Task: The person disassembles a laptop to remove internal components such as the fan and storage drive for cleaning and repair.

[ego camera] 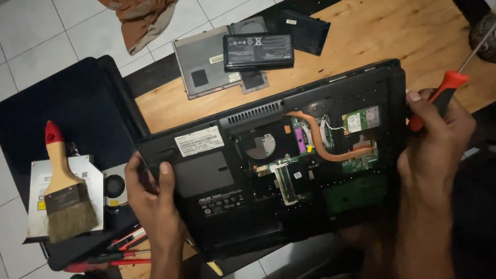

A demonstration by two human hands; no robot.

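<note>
a: where's the laptop (274,161)?

b: middle of the frame, flipped bottom-up on the wooden table (393,25), its cover off so the copper heat pipe (320,142) and green boards show.

a: and the hands?

b: the left hand (154,195) is at the laptop's left edge, lower left of centre, its grip clamped on that edge with the thumb lying on the black underside. the right hand (436,135) is at the right edge, grip closed around a red-handled screwdriver (444,95) whose shaft points toward the upper right corner; the fingers also press against the laptop's side.

a: what else is about?

b: a black battery (258,50) sits on a grey cover panel (205,62) at upper centre. at left, a paintbrush (64,191) with a red-tipped wooden handle lies on a silver optical drive (64,197), just beside a small fan (114,187). more red-handled screwdrivers (120,252) lie at lower left. a brown cloth (141,8) is on the tiled floor at the top.
</note>
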